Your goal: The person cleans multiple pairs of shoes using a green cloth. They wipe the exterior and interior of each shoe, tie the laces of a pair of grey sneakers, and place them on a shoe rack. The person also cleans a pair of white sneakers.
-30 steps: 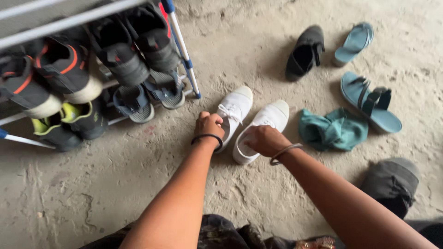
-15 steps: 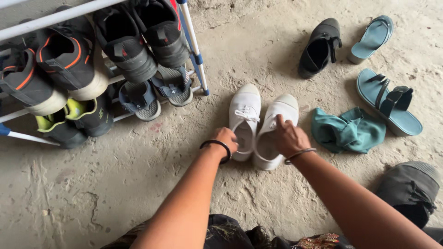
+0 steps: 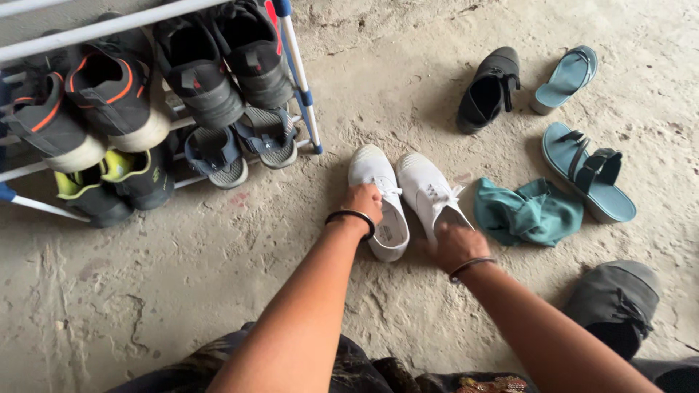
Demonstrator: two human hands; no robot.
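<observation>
Head view. Rough concrete floor (image 3: 182, 276), dusty and cracked.

Item: my left hand (image 3: 362, 202), black band at the wrist, grip closed on the side of the left white shoe (image 3: 378, 200), near its laces.

Item: my right hand (image 3: 456, 246), metal bangle at the wrist, grip closed on the heel end of the right white shoe (image 3: 429, 189). Both shoes lie on the floor side by side, toes pointing away from me, touching or nearly so.

Item: teal cloth (image 3: 528, 212), crumpled, just right of the right white shoe.

Item: two teal sandals (image 3: 588, 171), well apart from each other, far right.

Item: black shoe (image 3: 486, 89), beside the upper sandal.

Item: grey shoe (image 3: 611, 302), lower right, near my forearm.

Item: shoe rack (image 3: 298, 87), upper left, white rails with blue joints, carrying dark trainers and sandals.
</observation>
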